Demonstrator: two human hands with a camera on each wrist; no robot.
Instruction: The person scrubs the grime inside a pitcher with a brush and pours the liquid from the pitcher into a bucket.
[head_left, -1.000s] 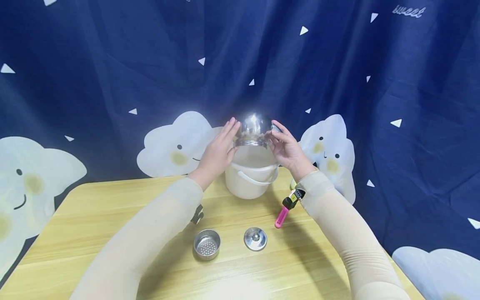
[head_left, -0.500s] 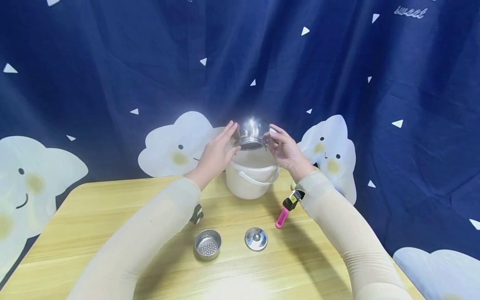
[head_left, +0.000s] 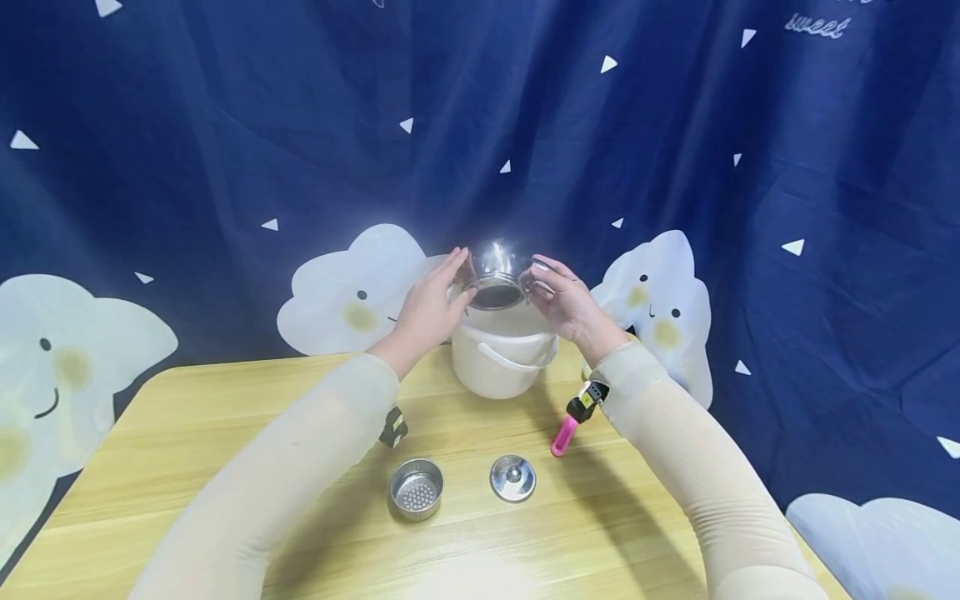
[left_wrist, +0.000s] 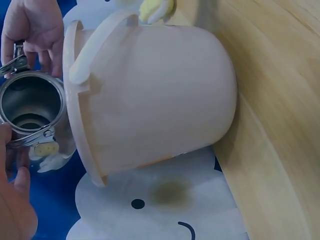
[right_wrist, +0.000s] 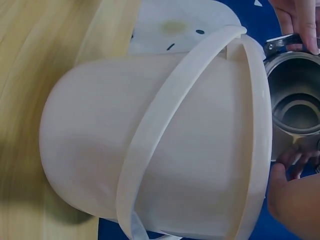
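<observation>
At the centre of the head view, the left hand (head_left: 429, 310) and right hand (head_left: 572, 302) hold a shiny round steel pot (head_left: 497, 279) between them, fingers lightly curved against its sides. The pot hangs tilted, mouth toward the camera, just above the white plastic bucket (head_left: 501, 354) on the wooden table (head_left: 225, 417).

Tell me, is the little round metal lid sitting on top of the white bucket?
No, the metal lid lies on the wooden table near the person, beside the strainer cup, apart from the white bucket.
</observation>
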